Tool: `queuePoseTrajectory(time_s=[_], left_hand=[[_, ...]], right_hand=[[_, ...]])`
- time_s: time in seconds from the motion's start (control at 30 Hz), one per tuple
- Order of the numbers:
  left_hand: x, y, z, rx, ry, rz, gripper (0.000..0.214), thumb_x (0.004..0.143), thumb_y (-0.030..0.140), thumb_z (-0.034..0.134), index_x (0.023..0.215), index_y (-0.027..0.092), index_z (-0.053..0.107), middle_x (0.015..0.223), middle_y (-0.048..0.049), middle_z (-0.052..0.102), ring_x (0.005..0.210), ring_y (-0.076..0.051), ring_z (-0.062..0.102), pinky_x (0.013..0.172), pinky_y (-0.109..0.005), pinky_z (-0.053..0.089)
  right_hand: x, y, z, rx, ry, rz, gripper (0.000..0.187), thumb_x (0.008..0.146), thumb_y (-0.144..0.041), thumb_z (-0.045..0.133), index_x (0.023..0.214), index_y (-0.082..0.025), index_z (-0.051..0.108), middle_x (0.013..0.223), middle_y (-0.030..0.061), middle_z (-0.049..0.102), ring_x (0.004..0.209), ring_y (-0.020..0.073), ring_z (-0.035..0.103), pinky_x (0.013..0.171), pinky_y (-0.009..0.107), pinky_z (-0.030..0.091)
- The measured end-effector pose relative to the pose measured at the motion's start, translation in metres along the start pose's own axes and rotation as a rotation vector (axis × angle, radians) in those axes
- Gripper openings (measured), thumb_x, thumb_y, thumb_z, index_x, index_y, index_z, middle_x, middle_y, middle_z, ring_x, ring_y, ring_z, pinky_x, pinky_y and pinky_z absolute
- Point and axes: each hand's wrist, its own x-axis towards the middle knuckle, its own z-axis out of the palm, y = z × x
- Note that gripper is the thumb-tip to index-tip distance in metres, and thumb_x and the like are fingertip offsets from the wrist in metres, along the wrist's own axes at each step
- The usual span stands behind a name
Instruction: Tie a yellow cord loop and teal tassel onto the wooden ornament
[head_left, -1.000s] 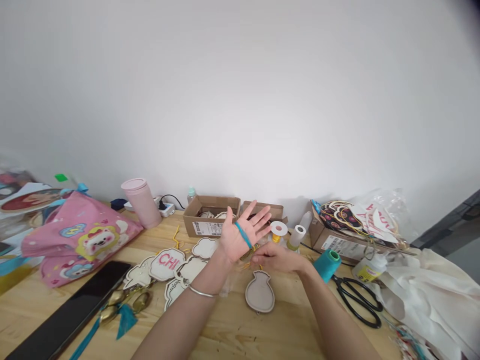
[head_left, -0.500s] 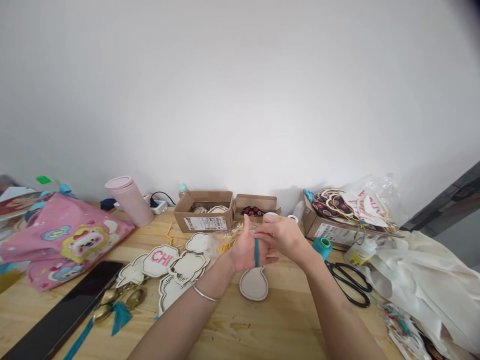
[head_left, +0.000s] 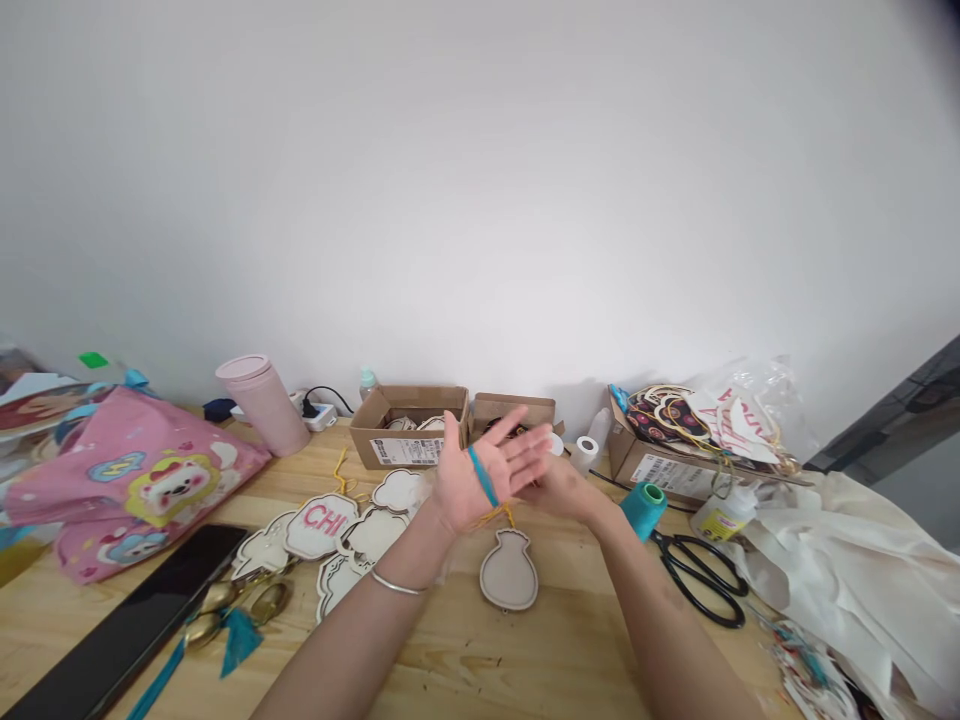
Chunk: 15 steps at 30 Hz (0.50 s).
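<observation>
Teal thread (head_left: pixel 483 478) lies wound in a band across the palm of my left hand (head_left: pixel 487 470), whose fingers are spread and thumb points up. Behind those fingers is my right hand (head_left: pixel 561 487), its back showing and its fingertips hidden, so what it holds cannot be seen. Below the hands a pouch-shaped wooden piece (head_left: pixel 508 572) with a yellow cord rests on the table. A spool of teal thread (head_left: pixel 643 511) stands to the right of my right forearm, beside black-handled scissors (head_left: pixel 701 578).
Several pale wooden plaques (head_left: pixel 322 527), golden bells (head_left: pixel 217 597) and a black phone (head_left: pixel 135 620) lie left. Cardboard boxes (head_left: pixel 409 450) line the wall. A pink tumbler (head_left: pixel 262 405) and pink bag (head_left: pixel 150 480) stand farther left; a glue bottle (head_left: pixel 724 512) and white cloth (head_left: pixel 862 580) are right.
My left hand has opened its fingers wider and moved slightly left, turning its palm into view. My right hand has gone from in front of the left fingers to behind them.
</observation>
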Motion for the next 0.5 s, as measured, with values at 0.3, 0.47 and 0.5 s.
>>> queuePoseTrajectory(time_s=[0.3,0.47,0.5], left_hand=[[0.006,0.003,-0.024,-0.023,0.263,0.134,0.076,0.073,0.067,0.027,0.13,0.018,0.034,0.131,-0.0157,0.04,0.117,-0.026,0.041,0.095,-0.041,0.032],[0.006,-0.019,-0.027,0.076,0.231,-0.231,0.079,0.074,0.068,0.016,0.118,0.011,0.05,0.105,-0.0175,0.061,0.101,-0.027,0.054,0.082,-0.038,0.041],[0.005,-0.024,-0.025,0.109,0.206,-0.299,0.08,0.075,0.067,0.013,0.113,0.01,0.054,0.099,-0.0169,0.064,0.098,-0.027,0.056,0.082,-0.037,0.042]], right_hand=[[-0.007,-0.026,-0.007,-0.194,-0.004,-0.11,0.018,0.081,-0.019,0.047,0.07,-0.016,0.062,0.066,0.0008,0.06,0.058,0.0084,0.045,0.052,0.02,0.025],[-0.011,-0.029,-0.018,-0.335,0.072,-0.061,0.016,0.081,-0.025,0.05,0.077,-0.018,0.063,0.075,0.0023,0.059,0.064,0.0101,0.047,0.053,0.022,0.024],[-0.011,-0.028,-0.02,-0.347,0.094,-0.054,0.016,0.081,-0.026,0.05,0.076,-0.018,0.064,0.075,0.0018,0.058,0.064,0.0099,0.047,0.053,0.022,0.024]])
